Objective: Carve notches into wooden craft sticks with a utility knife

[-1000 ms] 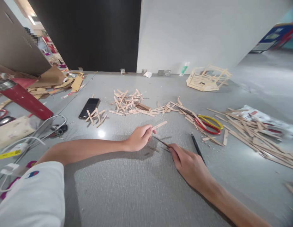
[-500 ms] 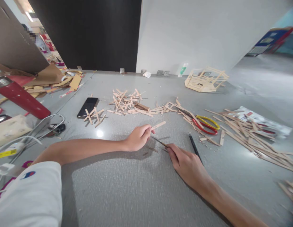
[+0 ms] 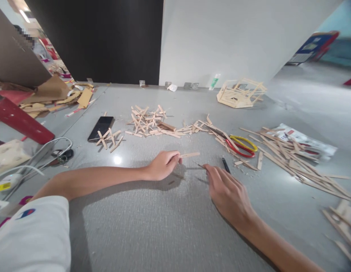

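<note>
My left hand (image 3: 163, 164) is closed on a short wooden craft stick (image 3: 189, 155) that points right, level and just above the grey table (image 3: 152, 226). My right hand (image 3: 225, 190) rests on the table beside it, fingers pinched on a thin dark sliver (image 3: 202, 166) whose tip pokes out toward the stick. A black pen (image 3: 225, 164) lies right beside the right hand's knuckles.
Piles of craft sticks (image 3: 152, 122) lie ahead, long sticks (image 3: 289, 158) on a plastic packet at right. Red and yellow scissors (image 3: 240, 145), a phone (image 3: 101, 127), small stick crosses (image 3: 109, 138) and a stick frame model (image 3: 240, 93) sit further out. Cables (image 3: 36, 158) and cardboard crowd the left.
The stick in my left hand has dropped from a tilt to level. My right hand has slid forward over the sliver, so less of it shows. The view shifted slightly right.
</note>
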`<state>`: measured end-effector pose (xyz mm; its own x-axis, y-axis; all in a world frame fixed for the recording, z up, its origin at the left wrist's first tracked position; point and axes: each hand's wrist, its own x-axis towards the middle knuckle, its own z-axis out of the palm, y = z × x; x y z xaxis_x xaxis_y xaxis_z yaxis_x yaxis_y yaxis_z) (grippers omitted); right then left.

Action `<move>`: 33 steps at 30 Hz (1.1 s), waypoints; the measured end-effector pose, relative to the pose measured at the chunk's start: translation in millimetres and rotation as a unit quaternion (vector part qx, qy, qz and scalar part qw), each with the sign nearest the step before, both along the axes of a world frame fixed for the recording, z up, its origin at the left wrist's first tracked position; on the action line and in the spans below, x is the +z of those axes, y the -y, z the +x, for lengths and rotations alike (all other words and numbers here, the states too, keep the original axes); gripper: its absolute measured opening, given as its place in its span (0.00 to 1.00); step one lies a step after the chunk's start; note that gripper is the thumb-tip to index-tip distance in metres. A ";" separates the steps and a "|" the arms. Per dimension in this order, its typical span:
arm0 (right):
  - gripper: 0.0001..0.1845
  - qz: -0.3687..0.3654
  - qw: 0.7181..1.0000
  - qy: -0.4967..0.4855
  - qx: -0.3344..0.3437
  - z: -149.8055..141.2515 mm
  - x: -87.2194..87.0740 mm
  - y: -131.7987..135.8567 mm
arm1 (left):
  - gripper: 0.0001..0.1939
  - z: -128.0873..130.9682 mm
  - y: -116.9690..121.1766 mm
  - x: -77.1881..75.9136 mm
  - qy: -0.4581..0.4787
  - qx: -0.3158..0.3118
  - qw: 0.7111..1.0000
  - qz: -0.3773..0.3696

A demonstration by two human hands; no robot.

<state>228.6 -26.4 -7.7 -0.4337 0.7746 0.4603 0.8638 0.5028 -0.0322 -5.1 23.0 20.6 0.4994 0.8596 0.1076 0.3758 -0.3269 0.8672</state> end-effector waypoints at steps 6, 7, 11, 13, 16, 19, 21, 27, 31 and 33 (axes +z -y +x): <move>0.20 0.006 0.999 -0.047 0.002 -1.8 3.1 0.7 | 0.19 1.1 -1.3 -3.5 -0.022 -0.005 0.999 0.041; 0.20 -0.004 0.997 -0.074 0.018 -3.5 3.9 0.6 | 0.19 1.3 -1.5 -3.7 -0.020 -0.004 0.999 0.040; 0.16 -0.080 0.971 -0.226 0.016 -9.5 9.6 0.1 | 0.20 1.8 -2.1 -3.5 -0.016 -0.009 0.999 0.045; 0.16 -0.152 0.938 -0.310 -0.009 -11.1 12.9 -0.3 | 0.19 2.0 -2.0 -3.2 -0.017 -0.007 0.999 0.043; 0.18 -0.234 0.890 -0.392 -0.009 -12.1 16.1 -1.7 | 0.19 2.3 -1.1 -2.6 -0.024 0.007 0.999 0.033; 0.19 -0.254 0.868 -0.427 0.000 -11.4 16.2 -3.6 | 0.19 2.3 -0.3 -1.9 -0.028 0.014 0.999 0.036; 0.20 -0.260 0.862 -0.436 0.001 -10.3 15.1 -4.6 | 0.19 2.2 -0.1 -1.8 -0.028 0.012 0.999 0.036; 0.21 -0.268 0.865 -0.424 0.004 -8.2 13.2 -6.3 | 0.21 2.0 -0.8 -3.4 -0.006 0.005 1.000 0.012; 0.20 -0.263 0.871 -0.415 0.000 -9.6 14.9 -6.4 | 0.22 1.9 -1.1 -4.7 -0.001 0.006 1.000 0.012; 0.19 -0.254 0.877 -0.408 0.003 -10.3 14.7 -5.9 | 0.22 1.7 -1.2 -5.4 0.000 0.006 1.000 0.014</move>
<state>218.4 -20.5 7.0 -0.1250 0.9687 0.2145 0.4458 0.2480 -0.8601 -3.3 24.2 15.3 0.4888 0.8623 0.1323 0.3800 -0.3470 0.8574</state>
